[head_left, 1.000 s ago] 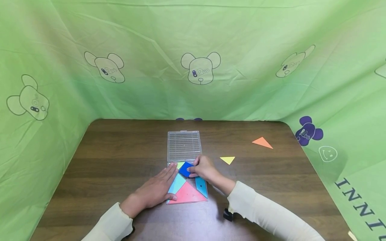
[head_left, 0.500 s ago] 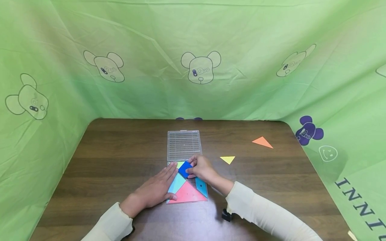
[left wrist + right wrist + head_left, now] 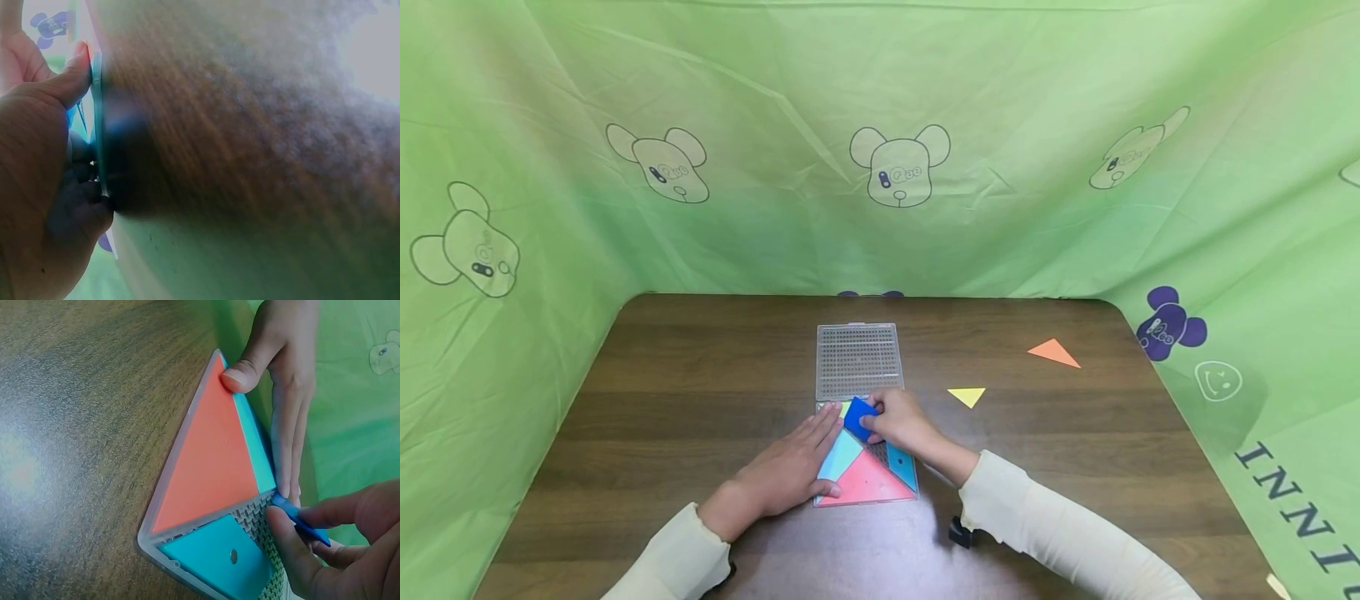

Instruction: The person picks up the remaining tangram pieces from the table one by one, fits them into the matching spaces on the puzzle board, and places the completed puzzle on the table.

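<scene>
My right hand (image 3: 902,421) pinches a blue square tangram piece (image 3: 856,414) over the upper part of the case's tray. In the right wrist view the blue square (image 3: 304,520) is tilted, one corner down by the left fingers. My left hand (image 3: 790,467) lies along the tray's left side, fingers straight and thumb on the pink triangle (image 3: 874,485). Beside that hand are a light-blue triangle (image 3: 842,455) and a partly covered yellow-green piece (image 3: 846,409). A teal piece with a hole (image 3: 200,550) sits in the tray's right corner; bare textured floor shows beside it.
The case's clear gridded lid (image 3: 857,360) lies unfolded behind the tray. To the right on the wooden table (image 3: 700,375) are a small yellow triangle (image 3: 967,397) and an orange triangle (image 3: 1056,352). Green printed cloth (image 3: 760,242) hangs around the back and sides.
My right hand has shifted slightly left with the blue square, whose angle has changed and which now looks more tilted. My left hand stays in place.
</scene>
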`<state>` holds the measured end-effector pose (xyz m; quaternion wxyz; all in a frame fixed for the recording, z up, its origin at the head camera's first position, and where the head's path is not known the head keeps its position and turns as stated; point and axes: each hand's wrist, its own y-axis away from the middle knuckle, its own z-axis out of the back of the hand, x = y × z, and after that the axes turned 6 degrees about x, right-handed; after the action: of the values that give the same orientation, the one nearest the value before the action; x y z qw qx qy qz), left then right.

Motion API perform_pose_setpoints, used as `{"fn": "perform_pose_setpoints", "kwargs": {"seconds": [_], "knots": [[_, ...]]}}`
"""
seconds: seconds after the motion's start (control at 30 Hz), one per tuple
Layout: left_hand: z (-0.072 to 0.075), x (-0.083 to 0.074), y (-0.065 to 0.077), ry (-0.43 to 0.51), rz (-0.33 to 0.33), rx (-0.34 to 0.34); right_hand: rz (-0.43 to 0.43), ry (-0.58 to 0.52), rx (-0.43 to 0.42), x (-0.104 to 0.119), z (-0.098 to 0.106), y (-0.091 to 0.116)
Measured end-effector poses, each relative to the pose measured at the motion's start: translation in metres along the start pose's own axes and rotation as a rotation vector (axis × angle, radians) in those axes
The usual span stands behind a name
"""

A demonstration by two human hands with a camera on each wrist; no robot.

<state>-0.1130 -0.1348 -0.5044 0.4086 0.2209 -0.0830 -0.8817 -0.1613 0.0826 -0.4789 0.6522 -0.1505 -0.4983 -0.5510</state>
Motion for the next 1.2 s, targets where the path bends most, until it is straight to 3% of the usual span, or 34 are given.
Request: {"fn": "perform_pose_setpoints", "kwargs": {"seconds": [0.17,0.5,0.83,1.2], "knots": [[0.000,0.000,0.000,-0.005,0.003,-0.005,0.016,0.030,0.018,0.003,-0.001,0.000],[-0.001,0.001,-0.002,-0.009,0.013,0.007,0.146,0.270,-0.046,0.002,0.000,-0.005],[0.000,0.001,0.000,-0.008,-0.009,-0.012,0.221,0.330,-0.110,0.000,0.001,-0.009],[-0.002,0.002,-0.001,-0.020,-0.010,-0.025,0.222,0.417,-0.197,0.000,-0.003,-0.011]]}}
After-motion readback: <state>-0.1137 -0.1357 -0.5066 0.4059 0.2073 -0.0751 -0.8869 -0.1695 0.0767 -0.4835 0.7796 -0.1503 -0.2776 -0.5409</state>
